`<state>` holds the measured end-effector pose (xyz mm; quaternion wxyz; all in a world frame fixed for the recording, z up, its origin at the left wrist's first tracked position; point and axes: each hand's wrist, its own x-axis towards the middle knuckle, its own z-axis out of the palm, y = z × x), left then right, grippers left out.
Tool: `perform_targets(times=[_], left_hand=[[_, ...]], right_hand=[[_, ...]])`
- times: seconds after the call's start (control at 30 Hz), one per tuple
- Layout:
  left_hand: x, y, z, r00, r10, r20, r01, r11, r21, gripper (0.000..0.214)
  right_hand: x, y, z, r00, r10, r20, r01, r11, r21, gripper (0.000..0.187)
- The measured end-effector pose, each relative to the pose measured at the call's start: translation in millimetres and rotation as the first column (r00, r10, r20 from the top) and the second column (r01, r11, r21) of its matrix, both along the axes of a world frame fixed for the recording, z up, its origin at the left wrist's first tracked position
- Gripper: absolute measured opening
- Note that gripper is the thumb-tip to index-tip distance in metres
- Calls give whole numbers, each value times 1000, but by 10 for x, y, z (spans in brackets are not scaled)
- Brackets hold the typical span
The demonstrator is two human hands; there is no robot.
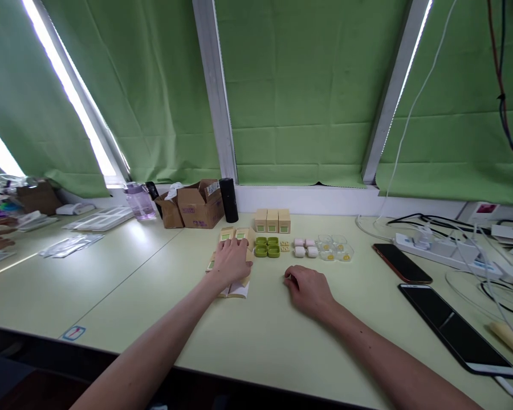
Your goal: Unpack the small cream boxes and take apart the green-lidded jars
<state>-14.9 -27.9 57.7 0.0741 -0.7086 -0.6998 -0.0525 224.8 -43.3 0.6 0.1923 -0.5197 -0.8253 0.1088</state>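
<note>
The left hand lies palm down, fingers lightly spread, on a loose pile of flat cartons. It presses on them rather than gripping them. The right hand rests on the table just right of the pile, half curled with the knuckles up. Nothing shows in it, but the palm side is hidden, so I cannot tell whether it holds anything small.

The pile looks uneven, with edges sticking out on the near side. A push or drag from a flat palm could fan the sheets apart or move several when only one is wanted.

Just beyond the left fingertips, two more cartons lie beside a block of green cases. Right of these come tiny tan pieces, white cases and clear trays, all close together in one row. A forward slide of the pile or a careless wrist could knock that row out of order, and the tiny pieces would scatter most easily.

Behind the row stand three upright boxes, light enough, I judge, to topple if nudged.

Further right, two phones and loose cables lie within an elbow's sweep of the right arm.
</note>
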Motion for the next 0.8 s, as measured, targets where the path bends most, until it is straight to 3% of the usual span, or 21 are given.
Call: perform_targets(times=[0.27,0.37,0.6,0.8], left_hand=[[-25,21,-25,1000,-25,5,24,1000,19,44],[33,15,-20,998,-43,44,38,995,94,45],[434,26,-30,933,-280,227,221,942,254,29],[582,8,-290,842,-458,286,355,868,346,17]], right_hand=[[-5,5,9,1000,-7,1,7,1000,-5,13],[-8,-3,23,1000,-7,3,7,1000,-2,15],[21,47,5,995,-57,-84,57,998,4,17],[162,330,108,967,-77,-242,120,978,171,19]])
